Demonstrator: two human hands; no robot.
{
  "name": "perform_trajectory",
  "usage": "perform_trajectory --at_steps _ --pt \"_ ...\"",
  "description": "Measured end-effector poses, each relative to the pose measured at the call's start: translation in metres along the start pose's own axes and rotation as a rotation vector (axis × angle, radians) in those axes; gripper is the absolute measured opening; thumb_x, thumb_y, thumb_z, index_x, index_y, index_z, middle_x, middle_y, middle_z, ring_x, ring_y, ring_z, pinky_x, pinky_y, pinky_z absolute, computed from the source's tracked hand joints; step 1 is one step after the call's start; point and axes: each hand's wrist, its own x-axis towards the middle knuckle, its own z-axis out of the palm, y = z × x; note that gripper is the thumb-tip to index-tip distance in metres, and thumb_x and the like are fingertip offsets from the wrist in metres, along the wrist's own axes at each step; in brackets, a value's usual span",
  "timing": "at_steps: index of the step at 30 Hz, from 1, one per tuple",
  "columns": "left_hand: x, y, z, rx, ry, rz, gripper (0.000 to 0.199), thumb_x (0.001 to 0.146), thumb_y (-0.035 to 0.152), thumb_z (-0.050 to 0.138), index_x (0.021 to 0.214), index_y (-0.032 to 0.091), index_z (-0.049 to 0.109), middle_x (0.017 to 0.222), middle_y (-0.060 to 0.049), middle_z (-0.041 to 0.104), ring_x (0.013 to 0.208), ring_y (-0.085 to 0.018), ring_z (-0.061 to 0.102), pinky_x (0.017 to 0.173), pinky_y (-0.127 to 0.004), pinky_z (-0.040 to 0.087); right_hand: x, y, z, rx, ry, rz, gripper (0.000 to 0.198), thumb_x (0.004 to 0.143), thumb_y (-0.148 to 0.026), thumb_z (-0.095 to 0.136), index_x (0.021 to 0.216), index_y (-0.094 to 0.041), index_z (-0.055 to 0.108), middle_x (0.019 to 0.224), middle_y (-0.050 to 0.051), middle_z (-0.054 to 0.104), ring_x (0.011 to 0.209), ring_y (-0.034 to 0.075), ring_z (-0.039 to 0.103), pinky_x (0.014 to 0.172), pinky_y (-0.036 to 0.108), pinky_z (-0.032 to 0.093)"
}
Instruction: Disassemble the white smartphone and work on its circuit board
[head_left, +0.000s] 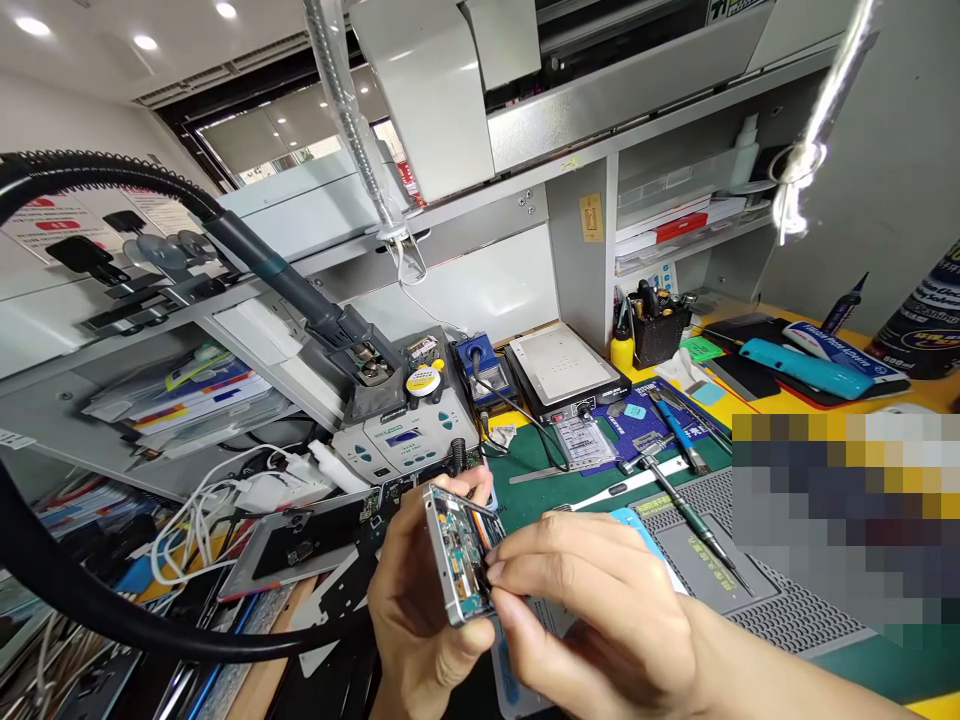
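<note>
An opened smartphone (459,555) is held tilted in the lower middle of the view, its circuit boards and metal frame exposed. My left hand (409,590) wraps round it, with the thumb at the lower edge and fingertips behind the upper edge. My right hand (600,590) comes in from the right, thumb and fingers pinched together against the phone's inner side. What sits between those fingertips is too small and hidden to name. Beyond my right hand, a screwdriver (701,525) lies on a grey textured mat (795,590).
A rework station (405,440) stands behind the phone, beside a blue soldering unit (491,385) and a flat grey box (566,365). A brush (679,430) lies right of them. A black hose (187,635) curves across the left, near white cables (191,510). A tool holder (660,330) stands farther back.
</note>
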Motion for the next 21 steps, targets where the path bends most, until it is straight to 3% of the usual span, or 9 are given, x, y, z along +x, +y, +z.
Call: perform_trajectory --at_steps 13,21 --pt "0.000 0.000 -0.002 0.016 -0.024 -0.066 0.075 0.067 0.055 0.084 0.132 0.025 0.059 0.131 -0.015 0.066 0.125 -0.045 0.058 0.110 -0.064 0.039 -0.001 0.000 0.003 -0.029 0.021 0.012 0.018 0.085 -0.006 0.057 0.098 -0.018 0.058 0.074 0.005 0.072 0.064 0.014 0.066 0.063 0.023 0.056" --pt "0.000 0.000 0.002 0.026 -0.025 -0.031 0.073 0.068 0.054 0.083 0.131 0.025 0.059 0.129 -0.015 0.066 0.123 -0.045 0.060 0.111 -0.065 0.037 -0.009 0.000 0.013 0.005 0.139 0.061 0.019 0.081 -0.006 0.057 0.095 -0.018 0.058 0.070 0.003 0.068 0.062 0.014 0.063 0.057 0.023 0.052"
